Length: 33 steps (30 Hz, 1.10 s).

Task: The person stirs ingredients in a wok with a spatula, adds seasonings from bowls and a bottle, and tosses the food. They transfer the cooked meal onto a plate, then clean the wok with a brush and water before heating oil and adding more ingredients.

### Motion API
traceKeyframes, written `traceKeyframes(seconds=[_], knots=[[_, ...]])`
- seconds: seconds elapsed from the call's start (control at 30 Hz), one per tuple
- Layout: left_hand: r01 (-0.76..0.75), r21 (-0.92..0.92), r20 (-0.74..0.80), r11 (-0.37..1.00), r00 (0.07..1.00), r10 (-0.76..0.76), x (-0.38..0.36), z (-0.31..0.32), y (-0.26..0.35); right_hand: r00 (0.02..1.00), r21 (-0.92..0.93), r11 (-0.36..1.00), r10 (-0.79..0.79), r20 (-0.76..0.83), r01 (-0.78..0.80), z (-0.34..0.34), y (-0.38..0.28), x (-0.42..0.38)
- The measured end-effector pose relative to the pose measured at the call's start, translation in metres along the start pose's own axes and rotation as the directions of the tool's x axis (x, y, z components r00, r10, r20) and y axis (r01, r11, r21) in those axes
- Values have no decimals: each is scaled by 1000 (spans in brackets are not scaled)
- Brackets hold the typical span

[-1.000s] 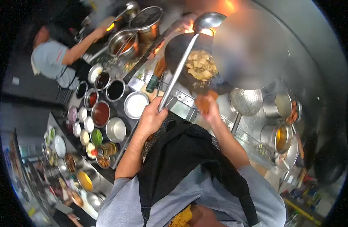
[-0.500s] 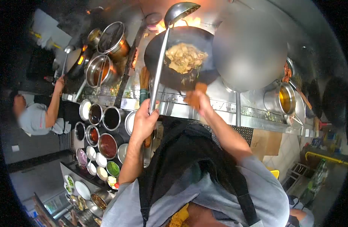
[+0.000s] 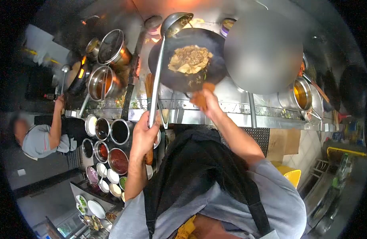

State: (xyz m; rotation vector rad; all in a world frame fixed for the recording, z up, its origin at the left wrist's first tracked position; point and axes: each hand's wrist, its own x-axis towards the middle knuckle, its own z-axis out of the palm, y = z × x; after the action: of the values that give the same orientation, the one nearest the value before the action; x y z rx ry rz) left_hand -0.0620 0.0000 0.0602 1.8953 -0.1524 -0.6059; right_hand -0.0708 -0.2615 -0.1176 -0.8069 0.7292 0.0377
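My left hand (image 3: pixel 145 134) is closed around the long metal handle of a ladle (image 3: pixel 176 23), whose bowl is raised beyond the wok's far left rim. My right hand (image 3: pixel 208 102) grips the near edge of a dark wok (image 3: pixel 161 65) through a folded brown cloth (image 3: pixel 200 99). The cloth hides just where the fingers meet the wok. Inside the wok sits a heap of pale sliced food (image 3: pixel 190 59) with darker bits, and some shreds lie lower on its wall. A bamboo brush (image 3: pixel 149 85) stands beside the ladle handle.
Pots with orange liquid (image 3: pixel 100 83) stand left of the wok. Several sauce containers (image 3: pixel 118 161) are grouped by my left arm. A co-worker (image 3: pixel 42 137) holds another ladle at far left. A metal pot (image 3: pixel 301 95) stands at right. A blurred disc covers the right burner.
The food has shifted within the wok and looks more heaped. Flames behind the wok have shrunk from view. The ladle and wok appear slightly farther left as the view shifts.
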Motion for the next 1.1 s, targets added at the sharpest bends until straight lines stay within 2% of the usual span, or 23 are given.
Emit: traceKeyframes(seconds=[0.03,0.07,0.1,0.13,0.17,0.23,0.27,0.37,0.43,0.5,0.57,0.63,0.67,0.7,0.73,0.77,0.83,0.87,0.9,0.93,0.97,1.07,1.1], knots=[[2,10,-12,1000,1000,-2,1,-1,-3,994,42,999,-5,105,0,-14,17,-19],[-9,13,-12,1000,1000,9,3,-4,-12,997,65,998,-5,71,0,-22,30,-43],[-10,11,-20,1000,1000,10,1,-7,-7,993,72,997,17,119,-25,-44,51,-43],[29,44,-24,999,999,-27,-4,-9,3,999,-423,906,-35,-8,28,-72,66,-39],[70,79,-25,994,997,-68,-6,-9,7,999,-423,906,-32,-10,25,-58,50,-51],[13,91,-26,996,1000,-11,-1,-17,-10,992,4,993,122,-38,-121,-10,-1,-90],[55,73,-3,996,998,-55,0,-19,-8,998,129,990,60,-3,-59,-16,8,-61],[98,68,22,993,995,-100,8,-19,9,997,25,999,34,-68,-32,-3,-24,-52],[129,-27,82,991,989,-127,12,-21,8,999,61,998,-5,-45,8,-4,-27,-53],[151,-13,100,988,984,-149,18,-26,9,999,91,995,-41,-19,42,2,-33,-61],[172,-33,126,984,978,-167,25,-35,2,992,131,985,-103,-71,112,10,-36,-77],[198,-27,142,980,971,-192,30,-35,-1,972,-25,972,-233,-18,233,-16,-4,-77],[257,-21,128,966,959,-252,31,-29,-6,915,-149,910,-399,-53,388,-22,13,-84],[314,-16,116,949,944,-310,34,-23,-10,846,-313,804,-533,0,506,-54,50,-60],[381,-64,158,922,916,-368,36,-11,-11,823,-424,743,-567,12,518,-59,55,-61],[398,-156,272,904,897,-348,40,0,-20,802,-529,671,-597,29,519,-61,57,-61],[502,-370,460,781,830,-316,28,28,6,907,-397,840,-419,-40,370,-42,28,-75],[511,-374,463,774,826,-321,29,32,2,926,-247,910,-365,-97,333,-31,15,-74],[632,-507,577,585,754,-315,35,36,-4,976,-128,973,-201,-81,190,-16,-13,-91],[723,-589,678,361,685,-265,39,40,-10,984,-100,985,-150,-93,141,-20,-14,-92],[716,-600,675,356,692,-254,41,45,-14,990,-76,993,-100,-101,92,-25,-14,-92],[758,-611,745,230,648,-156,30,61,-30,988,-66,991,-119,-98,113,-48,-8,-99],[743,-634,730,215,666,-150,26,66,-34,991,-86,991,-108,-79,102,-58,-13,-102]])
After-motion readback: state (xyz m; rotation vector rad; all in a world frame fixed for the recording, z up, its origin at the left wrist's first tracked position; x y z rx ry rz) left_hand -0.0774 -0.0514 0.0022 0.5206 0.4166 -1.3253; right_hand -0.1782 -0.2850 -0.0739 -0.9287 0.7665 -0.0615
